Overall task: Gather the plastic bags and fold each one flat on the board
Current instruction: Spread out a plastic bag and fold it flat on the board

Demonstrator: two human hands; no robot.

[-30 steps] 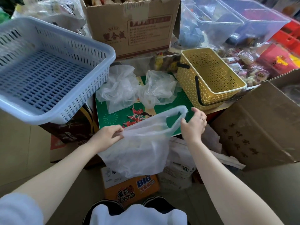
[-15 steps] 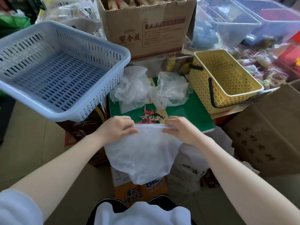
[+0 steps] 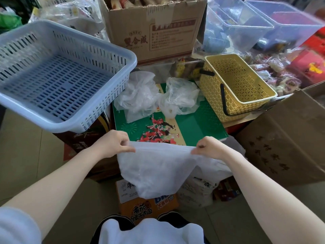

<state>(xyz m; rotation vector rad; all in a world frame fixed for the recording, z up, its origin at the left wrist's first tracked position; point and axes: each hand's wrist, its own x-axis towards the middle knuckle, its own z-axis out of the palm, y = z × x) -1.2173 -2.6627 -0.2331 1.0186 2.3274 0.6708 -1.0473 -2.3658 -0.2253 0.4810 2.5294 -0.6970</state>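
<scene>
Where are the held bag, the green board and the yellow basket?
held bag (image 3: 154, 171): head view, middle of hanging sheet.
green board (image 3: 198, 125): head view, bare right part.
yellow basket (image 3: 263, 101): head view, near rim.

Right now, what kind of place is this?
Probably a small shop's stockroom: an opened cardboard carton of packaged goods, wrapped snacks heaped at the right, and clear storage bins behind.

A translucent white plastic bag (image 3: 154, 170) hangs stretched by its top edge, which lies level with the near edge of the flat green printed board (image 3: 197, 125); its body droops below that edge and narrows to a point at the bottom. Two more crumpled clear plastic bags lie on the far part of the board: one (image 3: 139, 97) on its far left, the other (image 3: 179, 97) just right of it, touching.
</scene>
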